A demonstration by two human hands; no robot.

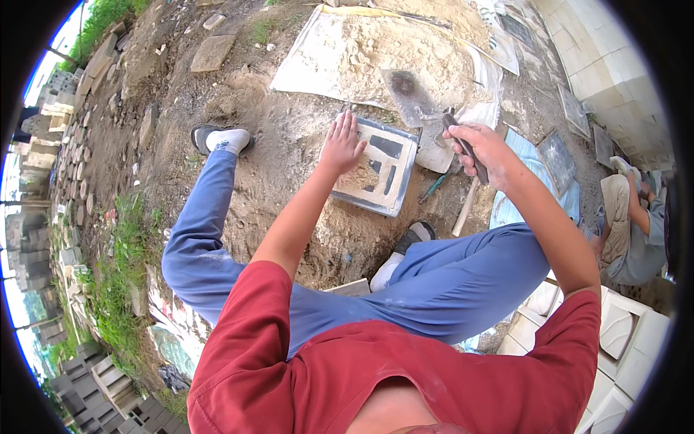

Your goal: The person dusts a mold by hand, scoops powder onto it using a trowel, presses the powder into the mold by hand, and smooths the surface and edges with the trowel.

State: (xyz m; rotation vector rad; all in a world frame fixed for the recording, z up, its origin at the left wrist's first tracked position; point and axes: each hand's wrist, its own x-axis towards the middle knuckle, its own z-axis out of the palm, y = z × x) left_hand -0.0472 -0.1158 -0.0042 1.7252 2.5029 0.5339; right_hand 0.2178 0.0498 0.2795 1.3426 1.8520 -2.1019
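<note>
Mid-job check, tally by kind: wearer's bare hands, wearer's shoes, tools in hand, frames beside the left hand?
Bare hands: 2 (left hand, right hand)
Shoes: 2 (left shoe, right shoe)
Tools in hand: 1 (dark-handled tool)
Frames: 1 (rectangular frame)
Total: 6

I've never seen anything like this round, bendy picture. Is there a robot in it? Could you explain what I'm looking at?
There's no robot here, just a person's two bare hands. The single picture comes from a wide fisheye camera on the person's head, looking down; that lens bends straight edges.

The left hand lies flat and appears to rest on the left edge of a rectangular frame, filled with pale material and dark patches. The right hand grips a trowel by its dark handle.

On the ground beyond the frame, a white sheet carries sandy material. Far right, another person is partly visible.
</note>
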